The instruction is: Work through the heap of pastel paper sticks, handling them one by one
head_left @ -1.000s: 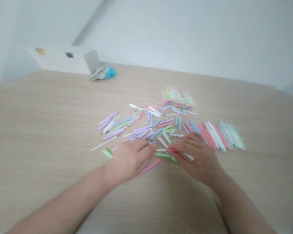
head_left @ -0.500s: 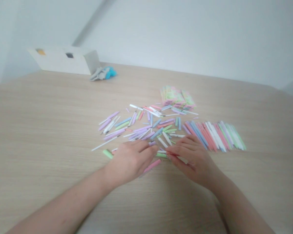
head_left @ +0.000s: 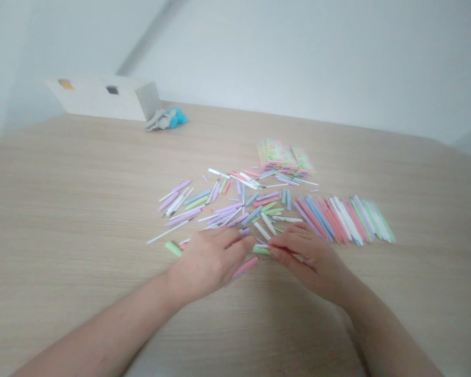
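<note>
My left hand [head_left: 215, 259] rests low over the near side of a scatter of pastel pen parts, its fingers curled together with the thumb against them. Whatever it grips is hidden behind the fingers. Facing it, my right hand [head_left: 304, 256] pinches the end of a thin white stick [head_left: 262, 246] between thumb and fingertips; the picture is soft there. A green pen piece [head_left: 261, 251] lies just under that stick. Below my left fingertips is a pink pen piece [head_left: 246, 267]. Two white pen pieces [head_left: 265, 225] lie beyond, between the hands.
A slanted row of pastel pens [head_left: 343, 220] lies side by side at the right. Behind the scatter sits a stack of pink-and-green printed packs [head_left: 284, 157]. At the back left are a white box [head_left: 102, 99] and a crumpled grey-and-blue item [head_left: 167, 119] on the wooden table [head_left: 82, 167].
Both hands stay nearly in place. My right fingers have closed slightly and shifted a little; the loose parts and the pen row look unchanged.
</note>
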### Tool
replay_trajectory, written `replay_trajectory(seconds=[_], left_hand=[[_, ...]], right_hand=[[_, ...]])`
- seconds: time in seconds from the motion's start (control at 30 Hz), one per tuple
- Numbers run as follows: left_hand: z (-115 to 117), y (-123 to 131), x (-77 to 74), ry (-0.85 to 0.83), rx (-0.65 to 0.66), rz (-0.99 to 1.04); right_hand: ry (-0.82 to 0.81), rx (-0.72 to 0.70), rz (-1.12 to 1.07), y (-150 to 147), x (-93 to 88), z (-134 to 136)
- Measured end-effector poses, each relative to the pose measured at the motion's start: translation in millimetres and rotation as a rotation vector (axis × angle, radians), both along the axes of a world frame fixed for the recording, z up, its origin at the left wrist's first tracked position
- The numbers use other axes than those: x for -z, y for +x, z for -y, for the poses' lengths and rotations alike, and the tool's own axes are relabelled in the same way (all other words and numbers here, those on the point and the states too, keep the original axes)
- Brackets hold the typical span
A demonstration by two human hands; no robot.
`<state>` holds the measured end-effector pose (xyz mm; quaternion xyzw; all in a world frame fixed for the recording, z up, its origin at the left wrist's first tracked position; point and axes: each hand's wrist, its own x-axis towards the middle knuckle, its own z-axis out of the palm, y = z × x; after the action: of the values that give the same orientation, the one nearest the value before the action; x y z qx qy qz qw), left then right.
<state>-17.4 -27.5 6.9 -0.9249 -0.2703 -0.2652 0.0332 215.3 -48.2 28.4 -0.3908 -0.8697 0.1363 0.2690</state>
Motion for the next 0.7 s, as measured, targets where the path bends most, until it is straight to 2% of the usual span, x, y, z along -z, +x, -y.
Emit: replay_trajectory(seconds=[0.33,0.7], left_hand=[[-1.5,-0.2,0.3,-0.015,0.005,-0.015],[-1.5,0.7,-1.2,-0.022,0.007,-0.006]], right_hand=[[0.128,0.049,0.061,2.3,2.8,-0.7],[-0.062,0.004,-0.036,0.2,-2.5,-1.3]])
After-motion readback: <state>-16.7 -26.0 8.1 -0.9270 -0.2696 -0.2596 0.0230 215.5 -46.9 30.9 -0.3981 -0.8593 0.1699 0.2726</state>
